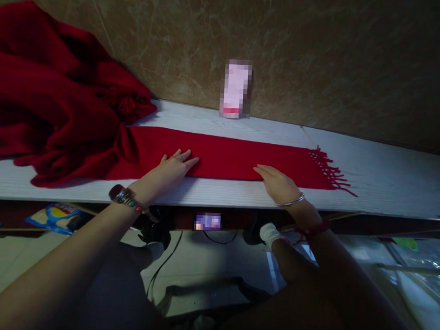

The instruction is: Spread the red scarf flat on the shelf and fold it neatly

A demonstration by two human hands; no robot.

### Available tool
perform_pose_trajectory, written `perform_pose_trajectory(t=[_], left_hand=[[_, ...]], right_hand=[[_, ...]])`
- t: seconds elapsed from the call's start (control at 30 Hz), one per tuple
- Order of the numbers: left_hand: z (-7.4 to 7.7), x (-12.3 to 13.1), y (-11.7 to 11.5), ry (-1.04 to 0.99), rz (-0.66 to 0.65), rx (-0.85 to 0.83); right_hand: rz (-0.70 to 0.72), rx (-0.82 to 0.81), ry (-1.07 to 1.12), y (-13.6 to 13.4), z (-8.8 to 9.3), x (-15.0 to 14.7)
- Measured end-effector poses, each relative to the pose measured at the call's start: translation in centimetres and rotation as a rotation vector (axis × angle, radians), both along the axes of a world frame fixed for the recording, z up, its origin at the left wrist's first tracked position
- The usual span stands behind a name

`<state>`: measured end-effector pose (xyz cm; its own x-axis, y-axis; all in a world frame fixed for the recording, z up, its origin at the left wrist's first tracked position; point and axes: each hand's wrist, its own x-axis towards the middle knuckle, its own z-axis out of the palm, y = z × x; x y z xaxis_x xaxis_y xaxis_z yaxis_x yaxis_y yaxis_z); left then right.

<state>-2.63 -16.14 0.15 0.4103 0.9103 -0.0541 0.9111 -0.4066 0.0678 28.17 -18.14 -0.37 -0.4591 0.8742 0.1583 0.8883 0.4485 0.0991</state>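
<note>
A brown marbled wall [304, 66] is rising beyond the fingertips, and a white wood-grained bench [394, 177] is running along its foot. To the left of the left hand [170, 170] and its fingers, a rumpled heap of red cloth [44, 89] is bulging toward the wall; whether it is joining the red scarf [224, 155] or only lying against it, I cannot quite make out. Nearer than those fingers, and well to their left, a blue packet [62, 219] is sitting below the bench top.

The left hand is resting palm down, fingers spread apart, on the scarf, which is lying flat beneath and between both sets of fingers. Beyond the gap between the fingertips, a blurred pink object [236, 88] is sitting by the wall. The right hand [279, 183] is resting at the scarf's near edge, its fingers close together and pinching nothing. To the right of them, a knotted fringe [329, 170] is trailing over the bench.

The scarf is looking soft, limp and fairly light, likelier to wrinkle than to break. Its long edges, above and below the fingers, are offering good holds; at the right end, the woven cloth just inside the fringe is promising a firmer grip than the loose strands, which could tangle.
</note>
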Motion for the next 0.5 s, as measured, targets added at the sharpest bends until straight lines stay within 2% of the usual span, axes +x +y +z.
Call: perform_pose_trajectory(t=[0.1,0.2,0.33,0.5], left_hand=[[0.2,-0.1,-0.1,0.020,0.007,-0.051],[1.0,0.1,-0.2,0.036,-0.014,-0.105],[1.9,0.3,-0.4,0.040,-0.023,-0.141],[2.3,0.4,-0.6,0.077,0.013,-0.198]], right_hand=[[0.012,-0.037,0.021,0.1,0.0,2.5],[-0.007,-0.037,0.045,0.2,-0.1,4.9],[-0.083,-0.012,0.031,0.1,-0.1,7.6],[-0.208,0.001,-0.002,-0.4,-0.1,10.1]])
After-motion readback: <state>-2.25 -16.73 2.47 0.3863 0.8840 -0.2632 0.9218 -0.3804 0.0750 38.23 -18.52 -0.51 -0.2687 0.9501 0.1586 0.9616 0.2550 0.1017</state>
